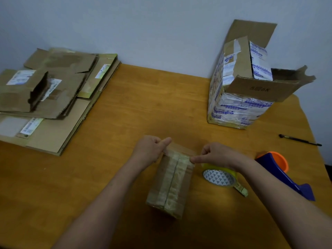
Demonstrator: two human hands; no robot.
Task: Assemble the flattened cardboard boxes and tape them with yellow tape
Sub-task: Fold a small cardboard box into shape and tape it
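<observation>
Brown cardboard is filling the middle of the head view: the small box (170,180) is standing on the table (125,114) close to you, its top seam lying under yellowish tape strips. Your left hand (150,150) is gripping the box's far left corner, with the fingers curling down its side and the thumb lying along the far top edge. Your right hand (215,155) is pinching the far right corner of the same box, thumb and forefinger closing together on the edge while the other fingers are curling into the palm. Just right of the box, under your right wrist, the yellow tape roll (220,177) is lying flat on the table with a loose end trailing toward you. Further right, a blue and orange tape dispenser (291,180) is resting on the table, and a dark pen (300,140) is lying beyond it. At the far right a tall open box (246,83) is standing with its flaps raised. At the far left a stack of flattened cardboard boxes (48,97) is lying against the wall.
</observation>
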